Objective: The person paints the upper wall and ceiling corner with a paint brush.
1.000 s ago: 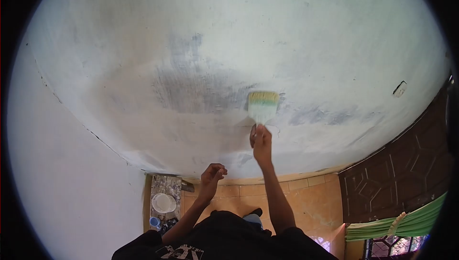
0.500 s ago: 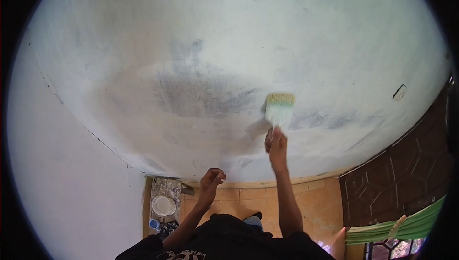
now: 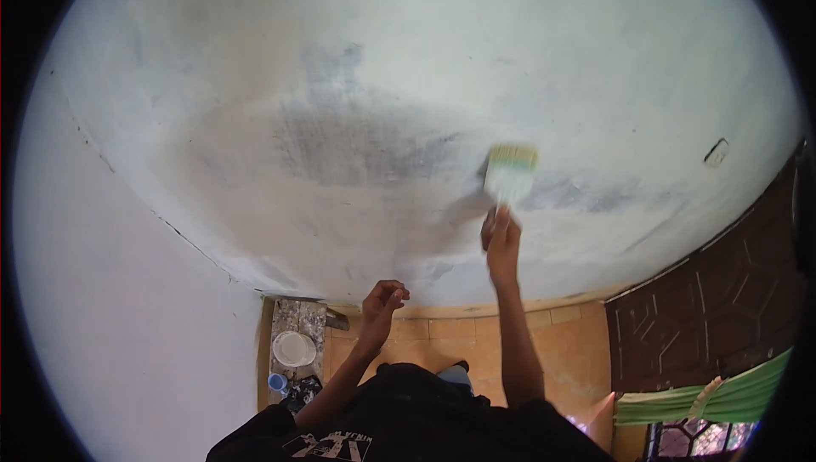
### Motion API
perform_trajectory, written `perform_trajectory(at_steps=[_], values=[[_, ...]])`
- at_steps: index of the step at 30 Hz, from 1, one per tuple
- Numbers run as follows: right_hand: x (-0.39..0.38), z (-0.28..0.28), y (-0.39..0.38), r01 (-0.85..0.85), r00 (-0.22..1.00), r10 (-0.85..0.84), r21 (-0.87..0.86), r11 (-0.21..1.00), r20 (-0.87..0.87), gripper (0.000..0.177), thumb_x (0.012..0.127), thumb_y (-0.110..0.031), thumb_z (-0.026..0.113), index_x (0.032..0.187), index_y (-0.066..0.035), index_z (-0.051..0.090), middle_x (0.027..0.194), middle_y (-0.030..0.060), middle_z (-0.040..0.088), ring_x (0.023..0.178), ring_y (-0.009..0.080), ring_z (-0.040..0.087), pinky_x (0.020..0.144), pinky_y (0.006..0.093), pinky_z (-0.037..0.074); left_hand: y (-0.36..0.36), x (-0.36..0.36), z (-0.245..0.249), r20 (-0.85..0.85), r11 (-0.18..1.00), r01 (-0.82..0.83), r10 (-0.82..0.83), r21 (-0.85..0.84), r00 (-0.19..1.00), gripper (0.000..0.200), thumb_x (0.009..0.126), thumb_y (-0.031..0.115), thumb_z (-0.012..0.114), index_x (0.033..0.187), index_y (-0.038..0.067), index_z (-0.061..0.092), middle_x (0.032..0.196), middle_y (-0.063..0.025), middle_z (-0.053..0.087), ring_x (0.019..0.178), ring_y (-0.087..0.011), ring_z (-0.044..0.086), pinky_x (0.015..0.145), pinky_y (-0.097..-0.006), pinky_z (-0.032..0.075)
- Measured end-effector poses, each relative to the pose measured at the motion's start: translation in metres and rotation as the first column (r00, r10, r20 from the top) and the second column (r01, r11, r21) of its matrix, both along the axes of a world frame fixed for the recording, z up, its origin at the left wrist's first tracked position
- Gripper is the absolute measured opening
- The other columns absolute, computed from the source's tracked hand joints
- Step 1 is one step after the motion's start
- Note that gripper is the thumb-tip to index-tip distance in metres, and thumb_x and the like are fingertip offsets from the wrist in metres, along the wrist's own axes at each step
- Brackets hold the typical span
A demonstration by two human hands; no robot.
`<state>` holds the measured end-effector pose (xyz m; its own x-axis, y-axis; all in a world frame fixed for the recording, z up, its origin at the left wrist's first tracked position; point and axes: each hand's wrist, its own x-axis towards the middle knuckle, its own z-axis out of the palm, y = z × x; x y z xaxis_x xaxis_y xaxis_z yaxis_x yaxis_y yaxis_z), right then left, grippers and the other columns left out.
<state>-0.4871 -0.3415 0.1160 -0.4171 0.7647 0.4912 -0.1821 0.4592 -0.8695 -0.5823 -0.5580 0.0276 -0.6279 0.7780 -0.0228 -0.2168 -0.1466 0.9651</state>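
Note:
A wide paintbrush (image 3: 512,175) with a pale handle and yellowish bristles is up against the whitish wall (image 3: 544,62). My right hand (image 3: 503,237) grips its handle from below, and the bristles point up. Dark grey patches (image 3: 365,143) mark the wall to the left of the brush, and more grey shows to its right. My left hand (image 3: 385,299) is raised in front of the lower wall, fingers curled in towards the thumb; whether anything small is between them cannot be made out.
At lower left a paint-spotted bench (image 3: 297,313) bears a white tub (image 3: 294,349), with a blue cup (image 3: 277,382) near it. A dark carved door (image 3: 697,317), a green curtain (image 3: 748,394) and a wall switch (image 3: 716,153) are on the right. The floor (image 3: 561,360) is orange tile.
The wall, bench and floor sit slightly higher in the view. The brush and my right hand have moved up and a little right in the view; my left hand also appears slightly higher.

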Motion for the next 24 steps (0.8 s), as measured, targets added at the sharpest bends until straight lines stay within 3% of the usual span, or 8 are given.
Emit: perform_trajectory(at_steps=[1, 4, 11, 13, 16, 18, 20, 24], values=[[0.004, -0.035, -0.004, -0.125, 0.990, 0.121, -0.061, 0.990, -0.067, 0.048, 0.102, -0.045, 0.033, 0.069, -0.012, 0.039, 0.050, -0.0058, 0.032, 0.041, 0.0037, 0.028, 0.038, 0.0221, 0.021, -0.001, 0.002, -0.001, 0.005, 1.000, -0.013, 0.013, 0.002, 1.000, 0.015, 0.096, 0.022, 0.054, 0.105, 0.009, 0.056, 0.096, -0.0023, 0.061, 0.094, -0.0119, 0.058, 0.082, -0.0286, 0.046], [0.021, -0.051, -0.042, -0.117, 0.987, 0.155, -0.521, 0.846, 0.030, 0.043, 0.102, -0.042, 0.039, 0.069, -0.014, 0.039, 0.052, -0.0070, 0.030, 0.040, 0.0030, 0.024, 0.037, 0.0207, 0.018, -0.003, 0.005, -0.011, 0.057, 0.999, -0.038, 0.037, 0.017, 0.998, 0.017, 0.096, 0.022, 0.057, 0.105, 0.007, 0.056, 0.096, -0.0022, 0.062, 0.094, -0.0122, 0.059, 0.082, -0.0297, 0.046], [0.026, 0.073, 0.001, -0.133, 0.988, 0.110, -0.232, 0.963, -0.109, 0.039, 0.103, -0.038, 0.036, 0.077, -0.010, 0.043, 0.056, -0.0059, 0.032, 0.045, 0.0029, 0.025, 0.040, 0.0209, 0.018, 0.003, 0.008, -0.016, 0.023, 0.998, 0.057, -0.056, -0.031, 0.998, 0.016, 0.096, 0.021, 0.056, 0.105, 0.007, 0.056, 0.096, -0.0022, 0.062, 0.094, -0.0120, 0.059, 0.082, -0.0293, 0.046], [0.024, 0.064, 0.010, -0.088, 0.993, 0.070, -0.211, 0.973, -0.090, 0.040, 0.103, -0.038, 0.035, 0.076, -0.010, 0.042, 0.055, -0.0053, 0.033, 0.045, 0.0033, 0.027, 0.041, 0.0211, 0.020, 0.007, 0.010, -0.014, -0.009, 0.998, 0.065, -0.065, 0.004, 0.998, 0.016, 0.096, 0.020, 0.056, 0.105, 0.007, 0.057, 0.096, -0.0023, 0.062, 0.094, -0.0121, 0.059, 0.082, -0.0293, 0.046], [0.018, -0.022, 0.016, -0.032, 0.997, 0.027, -0.079, 0.996, -0.067, 0.043, 0.104, -0.038, 0.034, 0.071, -0.010, 0.040, 0.053, -0.0041, 0.035, 0.045, 0.0040, 0.031, 0.041, 0.0218, 0.026, 0.012, 0.013, -0.006, -0.002, 1.000, 0.003, -0.003, -0.010, 1.000, 0.015, 0.096, 0.020, 0.055, 0.104, 0.007, 0.057, 0.096, -0.0023, 0.062, 0.094, -0.0124, 0.059, 0.081, -0.0293, 0.047], [0.024, -0.075, -0.008, -0.026, 0.999, 0.017, -0.273, 0.962, -0.035, 0.042, 0.103, -0.037, 0.035, 0.070, -0.012, 0.039, 0.051, -0.0048, 0.034, 0.041, 0.0036, 0.031, 0.037, 0.0207, 0.025, 0.014, 0.014, -0.006, 0.011, 0.999, -0.025, 0.026, -0.031, 1.000, 0.015, 0.097, 0.020, 0.054, 0.105, 0.009, 0.056, 0.096, -0.0023, 0.062, 0.094, -0.0126, 0.059, 0.082, -0.0290, 0.047], [0.036, -0.060, -0.035, -0.072, 0.997, 0.049, -0.482, 0.873, -0.062, 0.042, 0.102, -0.040, 0.036, 0.071, -0.012, 0.039, 0.051, -0.0057, 0.033, 0.040, 0.0024, 0.028, 0.036, 0.0198, 0.022, 0.015, 0.016, -0.011, 0.030, 0.998, -0.043, 0.044, -0.044, 0.999, 0.015, 0.097, 0.020, 0.053, 0.106, 0.009, 0.056, 0.096, -0.0024, 0.061, 0.095, -0.0128, 0.060, 0.082, -0.0291, 0.047], [0.048, 0.035, -0.009, -0.062, 0.981, 0.009, -0.272, 0.960, -0.193, 0.043, 0.103, -0.041, 0.035, 0.073, -0.011, 0.041, 0.053, -0.0064, 0.032, 0.042, 0.0027, 0.025, 0.038, 0.0212, 0.019, 0.015, 0.027, -0.019, 0.035, 0.996, 0.026, -0.023, -0.090, 0.999, 0.014, 0.097, 0.020, 0.053, 0.106, 0.009, 0.055, 0.097, -0.0028, 0.061, 0.095, -0.0132, 0.060, 0.083, -0.0299, 0.047]])
